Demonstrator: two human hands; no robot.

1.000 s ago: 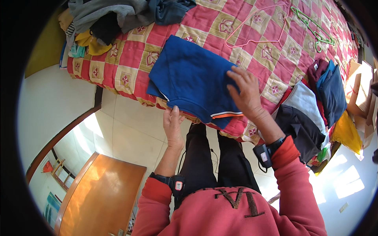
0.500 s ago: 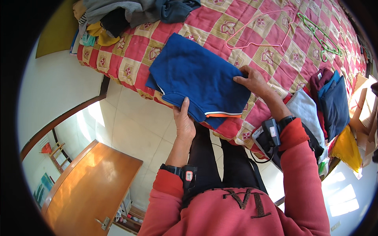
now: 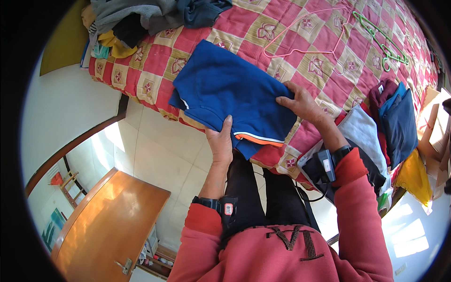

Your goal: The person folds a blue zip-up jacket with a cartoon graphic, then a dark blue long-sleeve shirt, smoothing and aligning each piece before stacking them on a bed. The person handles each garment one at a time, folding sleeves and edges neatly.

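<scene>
Blue shirt (image 3: pixel 230 89), folded, lies at the near edge of the bed (image 3: pixel 256 44), on a checkered cover; its lower corner hangs past the edge. Left hand (image 3: pixel 221 145) grips the near edge, thumb on top, fingers tucked under and hidden. Right hand (image 3: pixel 307 105) is at the right side, thumb over the cloth, fingertips at the border; how firmly it pinches, we cannot tell.

Handling: we judge the shirt light, soft and limp, with little slip and nothing fragile. Loose layers could slide apart if only the top one is caught. We would take hold at opposite edges, thumb above and fingers below, through all layers. The orange and white trim (image 3: pixel 263 139) makes an easy line to sight along.

Containers: a cardboard box (image 3: pixel 439 117) at the right rim, flaps apart; contents not readable from here. Behind the door (image 3: pixel 110 216), low down, we make out a shelf (image 3: pixel 162 268) with small items, too small to name.

Nearby: folded clothes (image 3: pixel 397 117) to the right, a looser heap (image 3: pixel 141 19) at upper left, and a pink hanger (image 3: pixel 314 51) and green hanger (image 3: pixel 397 58) beyond the shirt.
</scene>
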